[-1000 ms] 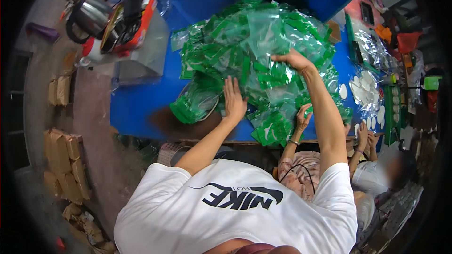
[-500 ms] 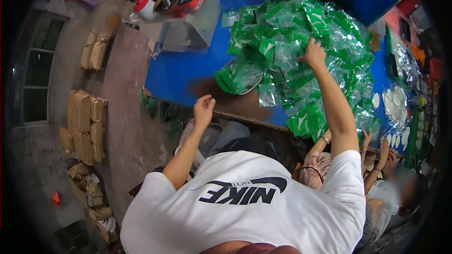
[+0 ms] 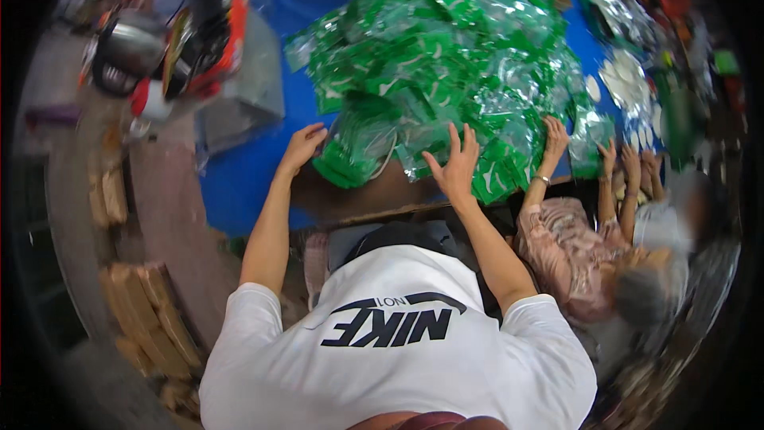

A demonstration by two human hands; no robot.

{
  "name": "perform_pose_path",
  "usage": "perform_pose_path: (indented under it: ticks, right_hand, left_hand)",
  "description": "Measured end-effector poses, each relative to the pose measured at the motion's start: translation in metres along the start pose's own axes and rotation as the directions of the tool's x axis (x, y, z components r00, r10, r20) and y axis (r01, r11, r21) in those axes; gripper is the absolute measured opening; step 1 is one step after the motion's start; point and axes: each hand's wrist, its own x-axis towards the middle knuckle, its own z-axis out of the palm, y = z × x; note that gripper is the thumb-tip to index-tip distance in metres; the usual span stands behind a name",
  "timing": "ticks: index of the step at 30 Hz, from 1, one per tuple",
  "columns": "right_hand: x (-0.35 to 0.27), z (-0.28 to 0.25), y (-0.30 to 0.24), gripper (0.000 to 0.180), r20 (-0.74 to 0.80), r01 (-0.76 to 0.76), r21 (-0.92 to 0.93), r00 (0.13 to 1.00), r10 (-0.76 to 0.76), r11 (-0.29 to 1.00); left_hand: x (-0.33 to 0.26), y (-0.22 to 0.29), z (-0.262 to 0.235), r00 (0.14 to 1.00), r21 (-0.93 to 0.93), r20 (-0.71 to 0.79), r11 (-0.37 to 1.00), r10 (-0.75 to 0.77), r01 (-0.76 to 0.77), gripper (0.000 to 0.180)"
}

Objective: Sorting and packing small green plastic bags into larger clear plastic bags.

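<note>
A large heap of green-and-clear plastic packets (image 3: 446,48) covers much of the blue table (image 3: 235,191). At its near left edge lies a curved stack of green packets (image 3: 350,161), with a pale curved edge on its right. My left hand (image 3: 303,148) is just left of this stack, its loosely bent fingers toward it and nothing visible in them. My right hand (image 3: 456,166) is at the heap's near edge, right of the stack, fingers spread and palm side hidden. Whether its fingertips touch the packets I cannot tell.
To the right, a co-worker's hand (image 3: 555,139) rests at the heap's edge, with other people's hands beyond. White oval pieces (image 3: 625,84) lie on the table there. A grey box (image 3: 251,84), a kettle (image 3: 131,44) and an orange tray (image 3: 227,44) stand at the left.
My right hand has come back from the heap's middle to its near edge. The left hand has moved up from the table edge to beside the stack. The view has shifted right.
</note>
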Motion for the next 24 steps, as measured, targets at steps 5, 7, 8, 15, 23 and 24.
perform_pose_path:
  ticks: [5,7,8,15,23,24]
  right_hand:
    - [-0.013,0.041,0.041,0.105,-0.115,-0.365,-0.149,0.929,0.351,0.919]
    - [-0.015,0.054,0.063,0.108,-0.210,-0.515,-0.196,0.853,0.477,0.835]
    - [-0.010,0.060,0.064,0.109,-0.207,-0.541,-0.230,0.839,0.503,0.809]
    - [0.025,0.094,0.035,0.113,-0.169,-0.440,-0.246,0.897,0.409,0.863]
    - [0.050,0.145,-0.014,0.120,-0.253,-0.281,-0.128,0.937,0.242,0.951]
    - [0.051,0.154,-0.018,0.120,-0.266,-0.256,-0.103,0.938,0.221,0.961]
  left_hand:
    - [0.054,-0.014,-0.011,0.835,0.412,0.428,0.748,0.345,-0.521,0.042]
    - [0.044,0.011,0.005,0.863,0.436,0.429,0.776,0.265,-0.455,0.038]
    - [0.036,0.019,0.008,0.887,0.429,0.407,0.811,0.218,-0.397,0.036]
    - [0.001,-0.003,-0.025,0.939,0.447,0.329,0.860,0.098,-0.247,0.020]
    - [-0.051,-0.048,-0.059,0.952,0.441,0.237,0.851,0.196,-0.285,0.019]
    - [-0.058,-0.051,-0.057,0.961,0.458,0.202,0.850,0.187,-0.261,0.019]
